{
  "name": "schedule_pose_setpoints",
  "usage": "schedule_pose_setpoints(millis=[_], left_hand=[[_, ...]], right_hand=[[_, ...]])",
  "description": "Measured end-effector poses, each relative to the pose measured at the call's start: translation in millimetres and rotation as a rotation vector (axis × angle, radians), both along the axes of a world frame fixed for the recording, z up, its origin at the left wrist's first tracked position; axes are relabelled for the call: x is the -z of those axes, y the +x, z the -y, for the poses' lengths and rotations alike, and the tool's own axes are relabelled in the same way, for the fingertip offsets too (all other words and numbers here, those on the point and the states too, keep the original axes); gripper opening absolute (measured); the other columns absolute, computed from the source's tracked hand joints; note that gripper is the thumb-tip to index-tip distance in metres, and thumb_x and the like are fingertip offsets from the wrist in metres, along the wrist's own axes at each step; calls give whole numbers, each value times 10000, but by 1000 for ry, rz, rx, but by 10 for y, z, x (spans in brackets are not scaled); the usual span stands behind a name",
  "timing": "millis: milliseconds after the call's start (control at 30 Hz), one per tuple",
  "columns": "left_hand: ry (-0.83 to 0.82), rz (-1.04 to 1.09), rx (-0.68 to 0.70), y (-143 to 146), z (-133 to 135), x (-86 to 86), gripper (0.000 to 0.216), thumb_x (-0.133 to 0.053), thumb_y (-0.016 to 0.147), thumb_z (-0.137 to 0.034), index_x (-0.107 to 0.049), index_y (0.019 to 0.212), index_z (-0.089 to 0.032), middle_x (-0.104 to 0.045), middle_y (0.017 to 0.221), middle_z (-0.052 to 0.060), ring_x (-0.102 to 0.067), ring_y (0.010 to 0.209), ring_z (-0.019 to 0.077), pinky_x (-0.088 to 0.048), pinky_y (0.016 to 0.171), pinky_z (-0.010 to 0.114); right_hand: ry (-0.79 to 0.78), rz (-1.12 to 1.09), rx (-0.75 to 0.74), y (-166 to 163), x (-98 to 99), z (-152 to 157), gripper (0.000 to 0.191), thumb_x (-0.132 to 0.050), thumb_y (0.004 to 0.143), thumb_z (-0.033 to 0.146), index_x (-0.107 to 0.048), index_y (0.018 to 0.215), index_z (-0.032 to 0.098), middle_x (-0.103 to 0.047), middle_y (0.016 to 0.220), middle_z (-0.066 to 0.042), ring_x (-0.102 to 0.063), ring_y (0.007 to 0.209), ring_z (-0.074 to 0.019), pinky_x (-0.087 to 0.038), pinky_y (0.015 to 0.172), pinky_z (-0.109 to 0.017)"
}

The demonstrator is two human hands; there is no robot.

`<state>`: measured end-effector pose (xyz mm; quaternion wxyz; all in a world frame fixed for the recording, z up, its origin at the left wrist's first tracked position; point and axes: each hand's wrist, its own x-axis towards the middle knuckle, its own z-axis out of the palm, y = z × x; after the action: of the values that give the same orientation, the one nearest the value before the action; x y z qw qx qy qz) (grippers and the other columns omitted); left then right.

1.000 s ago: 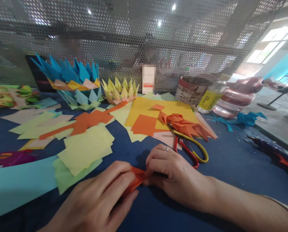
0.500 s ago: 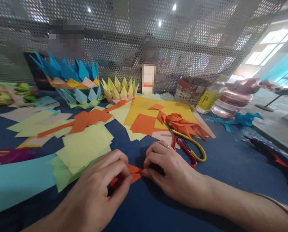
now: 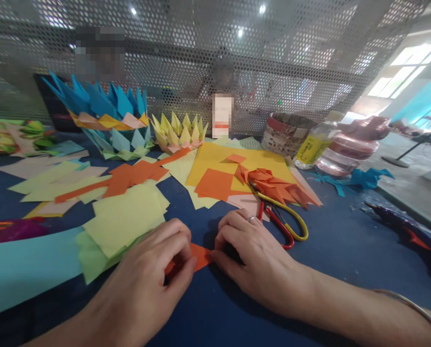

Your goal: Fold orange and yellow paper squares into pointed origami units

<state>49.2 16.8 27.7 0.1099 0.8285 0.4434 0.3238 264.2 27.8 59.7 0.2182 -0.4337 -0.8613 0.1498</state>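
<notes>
Orange paper, a small folded piece (image 3: 198, 256), lies low on a dark blue table (image 3: 345, 250) at the centre of the view, between the person's two hands. Its long axis runs roughly from 8 o'clock to 2 o'clock, and its pointed end faces the right hand. The left hand (image 3: 148, 282) comes in from 7 o'clock with fingers curled, pinching the left end of the piece between thumb and fingertips; much of the paper is hidden under that hand. The right hand (image 3: 253, 255), reaching in from 4 o'clock and wearing a ring (image 3: 250, 219), has its fingers bunched, with the fingertips pressed on the right tip of the piece.

Just beyond the right hand, at 1 o'clock, lie red and yellow handled scissors (image 3: 286, 224). Farther that way sit a heap of folded orange pieces (image 3: 278, 187) and a flat orange square (image 3: 215, 184) on a yellow sheet (image 3: 211, 156). At 10 o'clock from the hands is a loose stack of pale yellow-green squares (image 3: 128, 217), with a light blue strip (image 3: 27, 270) at 9 o'clock. At the far edge, near 11 o'clock, stand a spiky blue paper model (image 3: 100, 106) and a smaller yellow one (image 3: 179, 132) before a perforated metal screen (image 3: 309, 58)
</notes>
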Motion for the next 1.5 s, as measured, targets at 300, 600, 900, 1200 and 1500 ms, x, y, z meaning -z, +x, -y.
schedule_pose_setpoints(millis=[300, 600, 900, 1200, 1500], left_hand=[[-24, 13, -11, -35, 14, 23, 213, -456, 1011, -210, -482, 801, -236, -543, 845, -44, -567, 708, 103, -448, 640, 243], [40, -19, 51, -81, 18, 13, 243, -415, 1053, -157, -541, 1200, -304, -639, 1090, -41, -660, 993, 102, -487, 871, 208], [358, -129, 164, -145, 63, -29, 350, -408, 973, 22, -639, 1072, -221, -707, 1047, 5, -652, 961, 161, -470, 890, 298], [491, -221, 60, -212, 273, 359, 461, -380, 964, -31, -732, 1201, -212, -789, 1221, 59, -699, 1224, 219, -441, 1208, 423], [529, -167, 39, -324, 358, 400, 299, -486, 1019, -97, -751, 1128, -179, -797, 1228, 64, -536, 1469, 212, -390, 1285, 339]], right_hand=[[-9, 15, 11, -8, -7, 17, 169, -808, 900, 100, -655, 863, 159, -657, 949, -37, -594, 873, -201, -455, 799, -354], [-93, -62, -20, 19, -32, -8, 220, -741, 894, -1, -637, 972, 176, -666, 1013, -36, -600, 978, -217, -481, 883, -374], [41, -4, -153, 83, 8, 28, 397, -534, 916, -51, -720, 1150, 210, -690, 1129, -66, -587, 1070, -251, -513, 908, -414], [421, 309, -393, 97, -10, 36, 183, -546, 1026, 97, -724, 1054, 129, -748, 1060, -72, -606, 1161, -251, -522, 900, -409], [493, 279, -377, 108, -22, 56, 305, -492, 1036, 79, -733, 868, 165, -747, 943, -62, -635, 1127, -240, -516, 906, -382]])
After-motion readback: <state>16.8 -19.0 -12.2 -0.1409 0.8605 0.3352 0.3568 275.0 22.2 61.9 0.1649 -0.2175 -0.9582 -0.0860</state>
